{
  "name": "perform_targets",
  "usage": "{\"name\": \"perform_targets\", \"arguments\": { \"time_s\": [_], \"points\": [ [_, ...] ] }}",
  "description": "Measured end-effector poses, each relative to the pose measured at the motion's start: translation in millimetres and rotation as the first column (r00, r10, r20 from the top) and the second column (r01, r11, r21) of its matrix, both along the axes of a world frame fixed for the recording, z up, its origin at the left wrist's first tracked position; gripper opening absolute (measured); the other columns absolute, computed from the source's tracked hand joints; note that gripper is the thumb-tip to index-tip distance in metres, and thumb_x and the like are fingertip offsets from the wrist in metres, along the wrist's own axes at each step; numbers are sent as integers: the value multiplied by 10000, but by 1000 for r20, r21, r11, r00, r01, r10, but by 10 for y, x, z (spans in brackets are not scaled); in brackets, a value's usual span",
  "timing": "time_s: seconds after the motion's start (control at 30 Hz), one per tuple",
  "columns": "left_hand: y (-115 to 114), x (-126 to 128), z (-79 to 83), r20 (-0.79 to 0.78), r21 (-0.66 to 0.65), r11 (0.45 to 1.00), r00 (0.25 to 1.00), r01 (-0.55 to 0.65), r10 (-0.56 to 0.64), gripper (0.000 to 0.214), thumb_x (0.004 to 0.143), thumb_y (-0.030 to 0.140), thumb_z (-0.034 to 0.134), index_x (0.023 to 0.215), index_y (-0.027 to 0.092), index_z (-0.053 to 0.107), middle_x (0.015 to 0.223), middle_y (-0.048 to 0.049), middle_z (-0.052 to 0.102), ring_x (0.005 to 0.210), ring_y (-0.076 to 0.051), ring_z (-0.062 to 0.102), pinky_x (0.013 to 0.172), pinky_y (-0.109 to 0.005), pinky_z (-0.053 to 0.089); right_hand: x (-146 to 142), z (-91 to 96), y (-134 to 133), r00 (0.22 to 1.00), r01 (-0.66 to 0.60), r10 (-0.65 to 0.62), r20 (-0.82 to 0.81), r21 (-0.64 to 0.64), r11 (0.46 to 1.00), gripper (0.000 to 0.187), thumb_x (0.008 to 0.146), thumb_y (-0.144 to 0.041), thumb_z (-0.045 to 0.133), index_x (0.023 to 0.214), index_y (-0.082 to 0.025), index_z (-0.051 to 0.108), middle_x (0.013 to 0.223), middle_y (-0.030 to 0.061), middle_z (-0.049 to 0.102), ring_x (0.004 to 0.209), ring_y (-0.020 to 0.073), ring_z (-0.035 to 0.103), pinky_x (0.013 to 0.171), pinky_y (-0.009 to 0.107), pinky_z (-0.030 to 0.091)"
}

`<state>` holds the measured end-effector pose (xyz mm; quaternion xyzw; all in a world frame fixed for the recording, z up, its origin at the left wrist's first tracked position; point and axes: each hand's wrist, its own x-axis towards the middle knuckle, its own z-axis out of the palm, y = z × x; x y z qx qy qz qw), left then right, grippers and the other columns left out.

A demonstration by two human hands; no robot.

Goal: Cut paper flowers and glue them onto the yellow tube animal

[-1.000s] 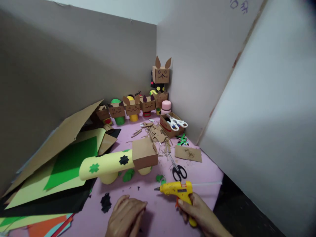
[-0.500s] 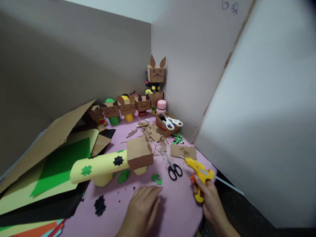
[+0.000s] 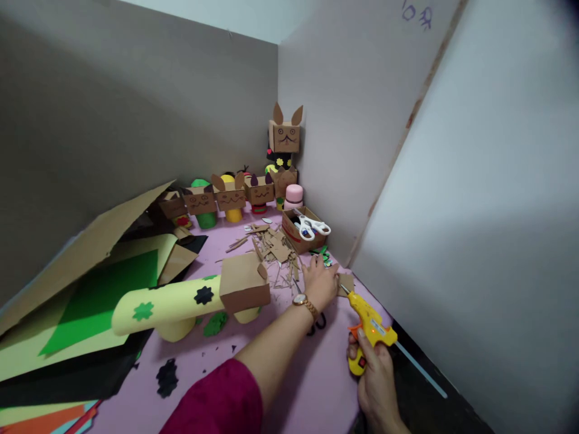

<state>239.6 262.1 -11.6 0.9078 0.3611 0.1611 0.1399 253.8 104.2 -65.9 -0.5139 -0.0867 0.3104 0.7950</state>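
My right hand (image 3: 375, 367) is wrapped round the handle of a yellow hot glue gun (image 3: 367, 319), its nozzle pointing up and left; a clear glue stick sticks out of its back. My left hand (image 3: 320, 283), with a watch (image 3: 300, 299) on the wrist, reaches across the table with its fingers spread. It lies at the left side of a flat cardboard piece (image 3: 346, 283) and covers part of it. Under my left forearm, black-handled scissors (image 3: 319, 324) are mostly hidden. Left of the arm lies a pale yellow paper tube body with a cardboard box head (image 3: 244, 283).
Cardboard scraps (image 3: 274, 244) lie behind my left hand, near a small box (image 3: 296, 238) with white-handled scissors (image 3: 312, 226) on top. Several box-headed figures (image 3: 230, 196) and a pink bottle (image 3: 294, 194) stand at the back. Coloured sheets (image 3: 104, 295) fill the left side.
My left hand has moved forward and right from the front of the table to the cardboard piece, now covering most of the black scissors. My right hand still holds the glue gun.
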Motion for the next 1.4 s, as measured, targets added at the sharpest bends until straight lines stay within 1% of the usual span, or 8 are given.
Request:
{"name": "perform_targets", "arguments": {
  "time_s": [0.13, 0.27, 0.4, 0.5, 0.7, 0.93, 1.13, 1.4],
  "points": [
    [242, 171, -125, -4, -27, 999, 999, -39, 39, 278, 853, 285, 480, 1070, 222, 641, 1337, -135, 492, 1219, -329, 409, 994, -587, 256, 3, 14, -20, 1000, -3, 3, 25, -27, 1000, 356, 664, -402, 754, 829, -170, 541, 631, -47, 560, 461, 71, 450, 411, 184, 353],
    [369, 72, -174, 26, -41, 992, 992, -119, 120, 318, 893, 240, 404, 1113, 122, 601, 1282, -187, 541, 1192, -293, 463, 1017, -526, 253, 4, 16, -40, 1000, -14, 15, 14, -36, 999, 380, 643, -391, 769, 865, -181, 543, 631, -45, 579, 467, 77, 465, 438, 194, 383],
    [397, -92, -160, 72, -44, 987, 985, -154, 157, 352, 921, 185, 318, 1176, 150, 557, 1264, -132, 573, 1169, -235, 497, 954, -410, 346, -15, 12, -42, 999, -18, 19, 29, -53, 998, 367, 648, -386, 771, 859, -176, 558, 626, -46, 580, 483, 74, 466, 458, 189, 390],
    [419, -144, -179, 91, -55, 986, 983, -157, 161, 337, 905, 154, 345, 1131, 168, 593, 1210, -106, 615, 1121, -237, 534, 917, -400, 368, -21, 4, -39, 999, -19, 22, 44, -70, 997, 355, 658, -392, 762, 848, -169, 562, 623, -42, 579, 486, 75, 461, 459, 189, 386],
    [449, -144, -261, 145, -53, 990, 980, -133, 139, 333, 866, 120, 422, 1115, 203, 626, 1250, -76, 606, 1161, -238, 510, 958, -411, 333, 11, -67, -59, 998, -40, 42, 42, -49, 998, 330, 689, -370, 745, 877, -180, 551, 647, -39, 594, 499, 76, 473, 472, 190, 398],
    [509, -143, -269, 186, -48, 993, 976, -109, 116, 402, 842, 69, 425, 1165, 221, 610, 1182, -43, 652, 1074, -173, 564, 917, -302, 379, 12, -78, -62, 997, -32, 38, 69, -90, 995, 346, 682, -390, 739, 895, -178, 568, 635, -36, 598, 477, 89, 482, 459, 214, 399],
    [569, -116, -307, 129, -21, 986, 977, -166, 167, 310, 832, 119, 468, 1037, 234, 670, 1047, -66, 660, 1004, -213, 563, 851, -329, 383, 23, -85, -59, 996, -29, 35, 78, -76, 997, 383, 660, -405, 754, 883, -162, 558, 640, -22, 601, 464, 96, 477, 439, 224, 402],
    [562, 57, -308, 81, 2, 959, 955, -285, 284, 260, 827, 127, 450, 938, 165, 682, 987, -133, 621, 985, -266, 526, 836, -402, 337, 42, -189, -70, 997, -42, 46, 63, -62, 997, 330, 669, -381, 755, 828, -162, 566, 629, -21, 606, 469, 91, 491, 429, 205, 398]
  ]
}}
